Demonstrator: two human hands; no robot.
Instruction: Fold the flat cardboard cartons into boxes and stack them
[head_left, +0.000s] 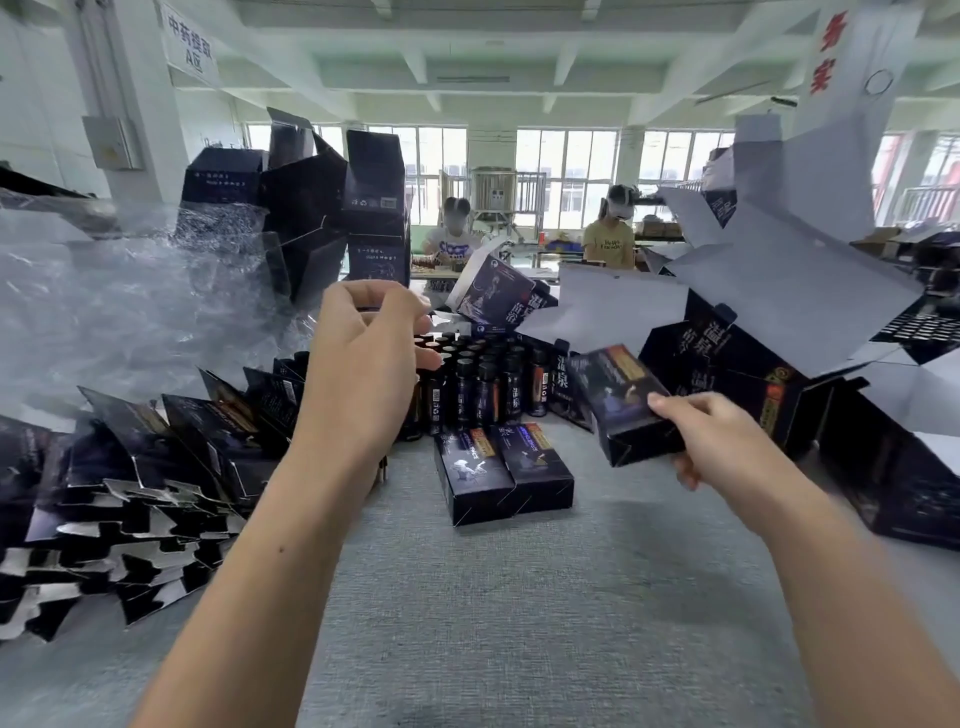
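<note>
The right hand (698, 441) gripped the box (621, 397) at its near end, its long axis pointing away and slightly left. The left hand's (363, 353) fingers were curled; I could not tell if they held anything.

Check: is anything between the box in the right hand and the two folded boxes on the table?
Nothing visible. The box in the right hand hangs above and right of the two folded boxes, with only bare grey table between them. The bottles stand behind the pair, and the left hand is up over them.
</note>
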